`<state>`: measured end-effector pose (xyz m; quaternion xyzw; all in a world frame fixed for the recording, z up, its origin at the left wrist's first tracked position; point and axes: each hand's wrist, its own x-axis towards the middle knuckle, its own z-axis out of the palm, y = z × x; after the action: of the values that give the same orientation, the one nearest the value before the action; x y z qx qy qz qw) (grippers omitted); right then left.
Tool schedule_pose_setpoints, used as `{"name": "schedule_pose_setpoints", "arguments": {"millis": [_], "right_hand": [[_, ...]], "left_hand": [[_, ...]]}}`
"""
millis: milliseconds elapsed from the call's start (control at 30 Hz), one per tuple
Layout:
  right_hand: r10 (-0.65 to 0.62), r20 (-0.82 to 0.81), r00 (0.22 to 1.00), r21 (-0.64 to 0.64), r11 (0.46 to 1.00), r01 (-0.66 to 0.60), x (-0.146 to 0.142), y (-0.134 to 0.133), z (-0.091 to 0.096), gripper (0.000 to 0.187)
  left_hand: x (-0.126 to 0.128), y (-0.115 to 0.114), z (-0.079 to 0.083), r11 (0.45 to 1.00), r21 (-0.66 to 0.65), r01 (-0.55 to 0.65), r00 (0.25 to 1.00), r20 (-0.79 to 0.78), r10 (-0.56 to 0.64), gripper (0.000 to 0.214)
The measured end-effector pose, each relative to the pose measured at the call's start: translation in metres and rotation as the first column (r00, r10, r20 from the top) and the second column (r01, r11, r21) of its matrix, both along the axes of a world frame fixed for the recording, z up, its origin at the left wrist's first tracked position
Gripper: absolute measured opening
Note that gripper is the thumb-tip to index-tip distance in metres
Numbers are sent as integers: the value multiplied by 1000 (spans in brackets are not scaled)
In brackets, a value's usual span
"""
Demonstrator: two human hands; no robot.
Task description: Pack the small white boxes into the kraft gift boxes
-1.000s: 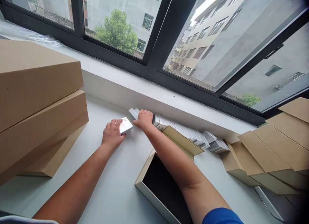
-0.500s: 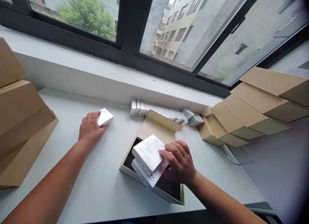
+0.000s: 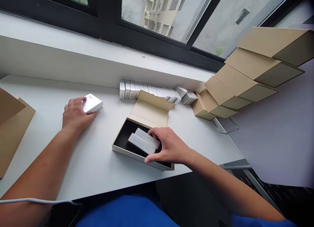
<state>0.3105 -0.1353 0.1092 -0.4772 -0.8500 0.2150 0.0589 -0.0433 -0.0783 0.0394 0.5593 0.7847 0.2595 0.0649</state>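
1. Gripping flat white cardboard carton (image 3: 92, 104) with closed left hand (image 3: 75, 114), left-centre of frame.
2. Curving right hand (image 3: 169, 145) half-open around two slim white cartons (image 3: 141, 144) inside black-lined rectangular cream box (image 3: 122, 151), mid-frame; can't tell if gripped.

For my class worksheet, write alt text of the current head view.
A person's right hand curls around two white cartons in an open, black-lined box on a white table. Their left hand holds a third carton. Behind stands a row of cartons; stacked brown boxes are on the right.

White table (image 3: 98, 168) | black-framed window (image 3: 152, 40) (pale building (image 3: 159, 11) outside) | white sill (image 3: 98, 50)
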Motion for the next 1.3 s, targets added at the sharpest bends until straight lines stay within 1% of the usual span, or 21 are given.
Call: {"name": "schedule_pose_setpoints", "arguments": {"millis": [67, 167, 267, 333, 467, 567, 667, 800, 867, 900, 933, 967, 1000, 1033, 1067, 1100, 1133, 1200, 1233, 1267, 1300], "right_hand": [[62, -43, 997, -48, 997, -64, -1, -3, -1, 62], [118, -100, 988, -86, 988, -127, 0, -1, -1, 43], [219, -99, 971, -213, 948, -235, 1, 7, 1, 44], [248, -92, 964, -291, 919, -264, 0, 11, 1, 50], [191, -64, 980, -323, 925, -201, -5, 13, -2, 64], [149, -39, 988, -373, 915, -152, -7, 13, -4, 66], [68, -42, 997, -402, 912, -79, -5, 14, -5, 71], [-38, -208, 977, -399, 916, -49, 0, 14, -5, 51], [-110, -282, 953, -352, 936, 4, 2, 11, 0, 44], [-135, -301, 944, -287, 957, 45, 2, 7, 3, 42], [-142, -305, 942, -183, 979, 88, 3, 4, 6, 42], [-130, -294, 947, -41, 992, 123, 3, 0, 8, 43], [-96, -269, 958, 123, 983, 133, 4, -4, 10, 44], [-43, -223, 974, 290, 951, 109, 5, -8, 9, 46], [20, -157, 987, 435, 899, 50, 6, -10, 6, 48], [89, -72, 993, 536, 843, -37, 8, -13, 2, 47], [161, 21, 987, 591, 794, -142, 10, -14, -4, 45], [286, 174, 942, 591, 735, -332, 14, -16, -17, 36], [328, 206, 922, 566, 729, -385, 17, -16, -23, 32], [357, 194, 914, 540, 739, -403, 19, -16, -26, 31], [363, 134, 922, 516, 769, -378, 21, -16, -27, 33]], "left_hand": [[0, 0, -1, 1000, 5, 4, 1000, 3, -4, 68], [0, 0, -2, 1000, 6, 12, 1000, 10, -12, 69], [0, 0, 0, 1000, -1, 20, 1000, 20, -20, 70], [0, -1, 1, 1000, -6, 21, 999, 26, -21, 70], [0, -2, 2, 999, -13, 31, 999, 32, -31, 70], [0, 0, 0, 1000, -28, 9, 999, 40, -7, 73], [1, 3, 0, 999, -43, -19, 999, 48, 21, 77], [1, 3, 3, 999, -52, -17, 998, 54, 20, 78], [1, 2, 4, 998, -57, -11, 998, 59, 14, 79], [1, 2, 4, 998, -60, -5, 998, 61, 9, 80], [1, 1, 4, 998, -61, 0, 998, 64, 4, 80], [0, 1, 4, 998, -62, 5, 998, 66, -1, 79], [0, 1, 5, 998, -62, 10, 998, 66, -6, 79], [0, 1, 5, 998, -62, 15, 998, 67, -10, 79], [0, 1, 5, 998, -62, 19, 998, 67, -15, 78], [0, 0, 6, 998, -62, 23, 998, 67, -19, 79], [1, 0, 6, 998, -63, 29, 997, 68, -25, 79], [2, -1, 7, 997, -64, 38, 997, 68, -33, 78], [2, -1, 7, 997, -66, 42, 997, 68, -37, 78], [3, -1, 7, 997, -67, 46, 997, 67, -41, 78], [4, -1, 7, 996, -69, 48, 997, 66, -43, 78]]}}
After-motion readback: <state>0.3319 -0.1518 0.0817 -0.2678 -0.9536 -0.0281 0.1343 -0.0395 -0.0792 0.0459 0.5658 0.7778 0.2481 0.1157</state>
